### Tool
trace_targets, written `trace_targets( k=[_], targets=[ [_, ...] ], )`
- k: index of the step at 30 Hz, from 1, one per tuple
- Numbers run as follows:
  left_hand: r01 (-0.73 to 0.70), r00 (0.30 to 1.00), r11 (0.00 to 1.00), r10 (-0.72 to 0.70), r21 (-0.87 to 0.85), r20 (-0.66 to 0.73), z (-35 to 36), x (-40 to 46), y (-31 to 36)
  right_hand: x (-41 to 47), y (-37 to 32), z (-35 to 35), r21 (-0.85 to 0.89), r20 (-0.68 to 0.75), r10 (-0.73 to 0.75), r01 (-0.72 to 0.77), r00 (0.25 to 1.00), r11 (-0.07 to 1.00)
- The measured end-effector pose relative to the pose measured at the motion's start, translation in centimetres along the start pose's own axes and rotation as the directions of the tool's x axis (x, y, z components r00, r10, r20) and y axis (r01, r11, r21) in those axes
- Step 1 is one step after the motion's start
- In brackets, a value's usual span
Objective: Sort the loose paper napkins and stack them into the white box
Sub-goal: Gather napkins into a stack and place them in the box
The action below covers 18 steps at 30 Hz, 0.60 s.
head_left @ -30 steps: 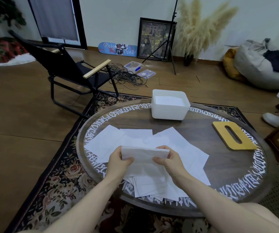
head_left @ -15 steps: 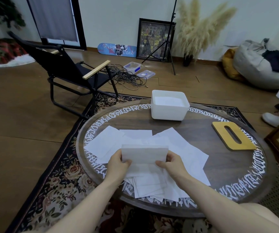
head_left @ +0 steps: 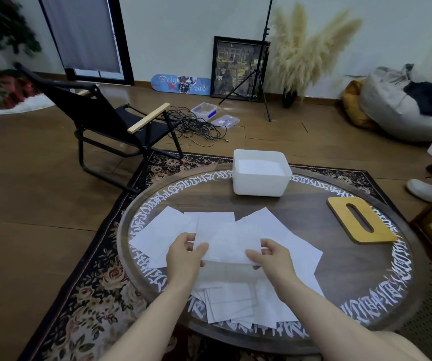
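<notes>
Left hand [head_left: 183, 256] and right hand [head_left: 272, 256] pinching opposite ends of napkin [head_left: 232, 243], holding it above loose napkins [head_left: 282, 230] lying scattered on near side of table [head_left: 314, 261]. White box [head_left: 260, 185] sitting at far side, yellow lid [head_left: 361, 220] lying right.

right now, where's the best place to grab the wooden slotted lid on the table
Take the wooden lid by a long edge, from above. It lies flat on the table with bare surface around it, so a pinch through the oval slot onto the outer edge looks the surest grip.
</notes>
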<state>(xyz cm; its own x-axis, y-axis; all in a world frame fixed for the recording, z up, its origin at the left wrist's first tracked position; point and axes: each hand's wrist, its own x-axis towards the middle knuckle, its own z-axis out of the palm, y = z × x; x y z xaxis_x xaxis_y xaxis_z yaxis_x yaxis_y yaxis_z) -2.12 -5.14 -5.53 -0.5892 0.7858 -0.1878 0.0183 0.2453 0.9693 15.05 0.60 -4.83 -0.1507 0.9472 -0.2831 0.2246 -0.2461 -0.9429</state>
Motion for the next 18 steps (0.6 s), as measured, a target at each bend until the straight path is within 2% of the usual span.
trace_targets(
  k=[6, 18],
  targets=[
    [0.004, 1.000, 0.990, -0.007, -0.138, -0.022, 1.4, 1.0, 2.2, 0.9, -1.4, -0.9, -0.116, -0.035, -0.123, 0.118, 0.992, 0.986],
    [0.030, 0.999, 0.977, -0.022, -0.213, 0.039, 6.9, 5.5, 6.8, 8.0, -6.1, -4.9, -0.003, -0.181, -0.084, 0.085, 0.980, 0.996]
  ],
)
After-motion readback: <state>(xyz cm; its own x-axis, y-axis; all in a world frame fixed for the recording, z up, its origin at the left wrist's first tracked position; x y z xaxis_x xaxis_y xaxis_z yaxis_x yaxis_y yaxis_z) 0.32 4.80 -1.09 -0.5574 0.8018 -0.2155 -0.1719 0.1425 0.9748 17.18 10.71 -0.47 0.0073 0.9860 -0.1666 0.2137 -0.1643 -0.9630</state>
